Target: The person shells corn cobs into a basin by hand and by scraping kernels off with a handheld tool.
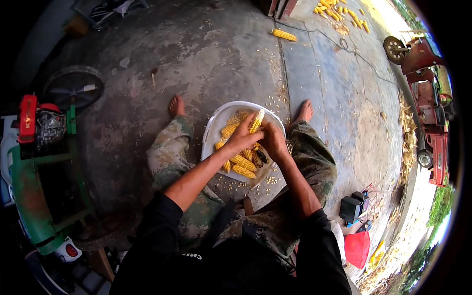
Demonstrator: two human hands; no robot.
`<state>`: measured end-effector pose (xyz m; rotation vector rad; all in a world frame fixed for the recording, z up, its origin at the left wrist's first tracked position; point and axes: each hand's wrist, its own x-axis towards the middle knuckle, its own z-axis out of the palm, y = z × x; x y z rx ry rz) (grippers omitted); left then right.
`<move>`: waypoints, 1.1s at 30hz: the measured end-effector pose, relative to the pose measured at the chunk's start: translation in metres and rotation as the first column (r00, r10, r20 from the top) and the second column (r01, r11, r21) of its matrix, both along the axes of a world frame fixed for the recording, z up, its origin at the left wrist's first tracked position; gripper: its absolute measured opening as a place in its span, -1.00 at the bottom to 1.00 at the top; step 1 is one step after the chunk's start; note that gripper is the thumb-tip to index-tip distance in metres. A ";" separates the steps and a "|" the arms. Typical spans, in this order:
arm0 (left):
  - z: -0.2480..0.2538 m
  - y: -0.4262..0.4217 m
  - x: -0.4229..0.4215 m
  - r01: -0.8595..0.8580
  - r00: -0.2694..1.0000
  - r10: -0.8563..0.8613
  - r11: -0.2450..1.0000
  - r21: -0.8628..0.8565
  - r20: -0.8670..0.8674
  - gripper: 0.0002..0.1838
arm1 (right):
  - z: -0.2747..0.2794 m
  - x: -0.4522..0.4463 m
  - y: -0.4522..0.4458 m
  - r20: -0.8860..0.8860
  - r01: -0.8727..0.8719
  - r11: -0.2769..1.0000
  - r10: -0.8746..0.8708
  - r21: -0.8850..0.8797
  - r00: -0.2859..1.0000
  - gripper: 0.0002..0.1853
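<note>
Fingers [248, 124] of left hand [239, 140] and right hand [274, 141] grasping corn cob [256, 120]; hard twisting could fling kernels [254, 127] past basin rim [267, 108], one o'clock.

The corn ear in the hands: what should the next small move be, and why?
Probably the right hand should rub kernels loose: the left hand holds the corn ear over the white basin, and yellow kernels remain below the ear's bare-looking tip.

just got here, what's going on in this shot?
Someone's left hand holds an ear of corn, pale at its tip, over a white basin. The right hand is close against it; exact contact is hidden. More ears lie in the basin, and loose kernels are scattered on the floor.
</note>
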<state>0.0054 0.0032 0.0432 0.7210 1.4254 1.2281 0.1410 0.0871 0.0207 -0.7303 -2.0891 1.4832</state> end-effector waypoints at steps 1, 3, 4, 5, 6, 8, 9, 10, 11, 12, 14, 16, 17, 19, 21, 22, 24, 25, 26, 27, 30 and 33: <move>-0.001 0.005 -0.004 0.039 0.995 -0.034 0.998 -0.043 0.096 -0.31 | -0.010 0.001 0.001 0.001 -0.002 1.000 0.002 0.000 1.000 -0.75; -0.004 0.006 -0.006 0.078 0.979 -0.060 0.994 -0.082 0.193 -0.34 | -0.020 -0.001 0.001 -0.009 0.070 0.951 -0.076 -0.302 0.997 -0.75; -0.010 0.004 -0.005 0.055 0.960 -0.033 0.996 -0.070 0.277 -0.36 | -0.008 -0.005 -0.001 -0.007 0.094 0.913 -0.105 -0.397 0.994 -0.74; -0.016 0.002 -0.004 0.031 0.934 -0.008 0.998 -0.060 0.358 -0.37 | 0.005 -0.006 -0.002 0.005 0.131 0.740 -0.169 -0.660 0.986 -0.75; -0.014 0.000 -0.004 0.030 0.933 -0.006 0.998 -0.060 0.359 -0.37 | 0.018 -0.008 -0.003 0.036 0.147 0.494 -0.227 -0.857 0.973 -0.76; -0.010 -0.003 -0.002 0.059 0.945 -0.057 0.998 0.005 0.321 -0.36 | 0.008 -0.005 -0.003 0.008 0.110 0.535 -0.189 -0.838 0.982 -0.76; -0.013 -0.004 -0.001 0.058 0.945 -0.057 0.998 0.005 0.322 -0.36 | 0.007 -0.005 -0.004 -0.020 0.071 0.574 -0.151 -0.816 0.988 -0.76; -0.016 -0.005 0.000 0.049 0.946 -0.043 0.999 -0.010 0.322 -0.35 | 0.007 -0.004 -0.004 -0.019 0.071 0.574 -0.150 -0.816 0.988 -0.76; -0.020 -0.006 0.001 0.038 0.946 -0.028 0.999 -0.024 0.323 -0.33 | 0.008 -0.004 -0.004 -0.007 0.076 0.591 -0.137 -0.803 0.991 -0.76; -0.016 -0.006 0.001 0.037 0.946 -0.027 0.999 -0.024 0.322 -0.33 | 0.009 -0.004 -0.004 0.006 0.080 0.610 -0.123 -0.789 0.992 -0.75; -0.010 -0.006 -0.001 0.054 0.942 -0.049 0.999 -0.005 0.332 -0.32 | 0.002 -0.003 -0.003 -0.012 0.066 0.629 -0.118 -0.775 0.993 -0.74; -0.011 -0.003 0.000 0.029 0.947 -0.031 1.000 0.010 0.320 -0.36 | 0.013 -0.006 -0.004 -0.028 0.053 0.647 -0.115 -0.761 0.993 -0.73; -0.011 -0.002 0.000 0.003 0.952 -0.011 1.000 0.025 0.307 -0.40 | 0.019 -0.006 -0.003 -0.015 0.063 0.593 -0.125 -0.803 0.992 -0.72; -0.004 0.000 -0.003 0.029 0.935 -0.025 1.000 -0.007 0.354 -0.46 | 0.024 -0.007 -0.003 -0.001 0.072 0.537 -0.135 -0.841 0.991 -0.71; -0.001 0.000 -0.005 0.057 0.916 -0.038 0.998 -0.037 0.400 -0.52 | 0.021 -0.006 -0.002 -0.089 0.006 0.463 -0.184 -0.886 0.979 -0.69; -0.001 0.000 -0.005 0.044 0.908 -0.036 0.999 -0.010 0.418 -0.56 | 0.021 -0.006 -0.002 -0.089 0.007 0.463 -0.184 -0.886 0.979 -0.69; -0.007 0.000 -0.005 0.030 0.899 -0.034 0.999 0.016 0.436 -0.60 | 0.021 -0.008 -0.003 -0.053 0.051 0.462 -0.209 -0.885 0.977 -0.66; -0.013 0.000 -0.004 0.036 0.929 -0.054 0.998 0.056 0.366 -0.60 | 0.021 -0.008 -0.003 -0.053 0.051 0.462 -0.209 -0.885 0.977 -0.66; -0.018 0.001 -0.003 0.045 0.954 -0.072 0.994 0.096 0.292 -0.60 | 0.020 -0.008 -0.003 -0.046 0.059 0.451 -0.220 -0.891 0.974 -0.64; -0.020 0.000 -0.003 0.046 0.953 -0.072 0.994 0.096 0.293 -0.60 | 0.019 -0.007 -0.004 -0.040 0.067 0.440 -0.231 -0.896 0.972 -0.62; -0.022 -0.001 -0.001 0.056 0.961 -0.066 0.997 0.046 0.268 -0.57 | 0.009 -0.008 -0.001 -0.036 0.040 0.448 -0.160 -0.893 0.986 -0.62; -0.022 -0.002 0.003 -0.007 0.995 0.006 1.000 0.014 0.097 -0.53 | 0.000 -0.002 0.000 -0.104 -0.034 0.474 -0.123 -0.880 0.987 -0.68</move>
